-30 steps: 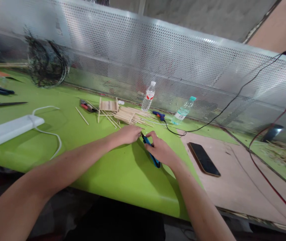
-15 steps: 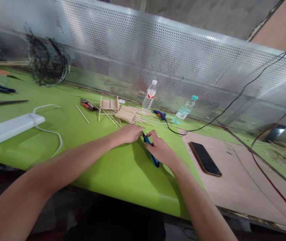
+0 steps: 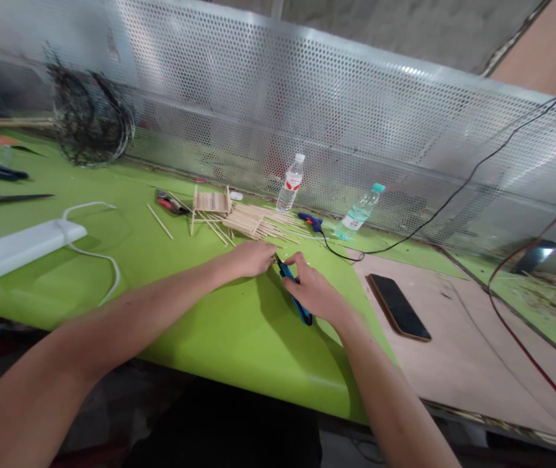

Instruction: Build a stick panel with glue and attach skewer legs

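My right hand [image 3: 308,284] is wrapped round blue-handled pliers [image 3: 299,308], whose dark jaws point up and left. Right at the jaw tips is my left hand [image 3: 258,258], its fingers pinched together; whatever is between them is too small or hidden to make out. Just beyond the hands lies a loose pile of thin wooden sticks [image 3: 278,225] with a flat panel of joined sticks [image 3: 245,222] on it. Behind and to the left stands a small chair-like frame [image 3: 211,203] made of the same sticks. A single stick [image 3: 160,221] lies apart at the left.
A blue glue gun [image 3: 310,221] with a black cord lies near two water bottles [image 3: 291,185]. On the right board rests a phone [image 3: 399,307]. Red-handled pliers [image 3: 169,203], a white power strip [image 3: 25,249] and a wire coil [image 3: 90,120] are to the left. Perforated metal [image 3: 239,97] borders the back.
Almost nothing differs. The pliers' handles have shifted very slightly in my right hand, while my left hand keeps its pinch at the jaw tips.
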A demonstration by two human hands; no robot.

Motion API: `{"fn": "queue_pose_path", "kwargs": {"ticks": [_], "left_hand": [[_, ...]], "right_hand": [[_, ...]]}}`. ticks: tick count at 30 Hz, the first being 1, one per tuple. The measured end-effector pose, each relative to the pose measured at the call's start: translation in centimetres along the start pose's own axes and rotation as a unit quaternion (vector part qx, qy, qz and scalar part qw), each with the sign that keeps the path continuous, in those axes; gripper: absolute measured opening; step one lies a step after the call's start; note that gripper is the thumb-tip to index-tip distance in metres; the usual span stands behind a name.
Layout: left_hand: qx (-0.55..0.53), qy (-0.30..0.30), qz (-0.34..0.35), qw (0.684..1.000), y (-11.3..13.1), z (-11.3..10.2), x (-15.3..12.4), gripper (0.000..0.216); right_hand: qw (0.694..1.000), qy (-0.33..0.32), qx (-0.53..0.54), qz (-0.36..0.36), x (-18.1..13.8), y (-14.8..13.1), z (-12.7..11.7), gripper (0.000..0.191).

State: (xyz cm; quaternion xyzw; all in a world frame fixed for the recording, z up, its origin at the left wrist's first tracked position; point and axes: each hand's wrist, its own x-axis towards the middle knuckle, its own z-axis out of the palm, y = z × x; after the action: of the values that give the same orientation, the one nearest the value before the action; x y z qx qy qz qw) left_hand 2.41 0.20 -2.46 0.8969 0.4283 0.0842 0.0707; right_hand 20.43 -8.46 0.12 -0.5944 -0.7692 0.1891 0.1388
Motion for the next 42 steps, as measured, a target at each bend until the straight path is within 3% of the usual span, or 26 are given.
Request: {"fn": "queue_pose_path", "kwargs": {"ticks": [4, 12, 18, 25, 42], "left_hand": [[-0.002, -0.009, 0.002, 1.000, 0.09, -0.09, -0.02, 0.023], [-0.004, -0.006, 0.000, 1.000, -0.18, 0.12, 0.19, 0.023], [-0.029, -0.013, -0.005, 0.999, 0.15, -0.17, -0.09, 0.021], [-0.006, -0.017, -0.011, 1.000, 0.25, -0.43, -0.07, 0.023], [-0.007, -0.002, 0.002, 1.000, 0.04, -0.19, -0.03, 0.018]], "right_hand": [[1.000, -0.028, 0.001, 0.010, -0.19, 0.00, -0.51, 0.027], [1.000, 0.001, -0.003, 0.002, 0.03, -0.07, 0.15, 0.026], [0.999, -0.032, 0.008, 0.006, -0.27, -0.08, -0.63, 0.025], [1.000, -0.009, -0.001, 0.003, 0.04, 0.01, -0.03, 0.027], [1.000, -0.030, -0.002, -0.002, -0.20, 0.20, -0.57, 0.027]]}}
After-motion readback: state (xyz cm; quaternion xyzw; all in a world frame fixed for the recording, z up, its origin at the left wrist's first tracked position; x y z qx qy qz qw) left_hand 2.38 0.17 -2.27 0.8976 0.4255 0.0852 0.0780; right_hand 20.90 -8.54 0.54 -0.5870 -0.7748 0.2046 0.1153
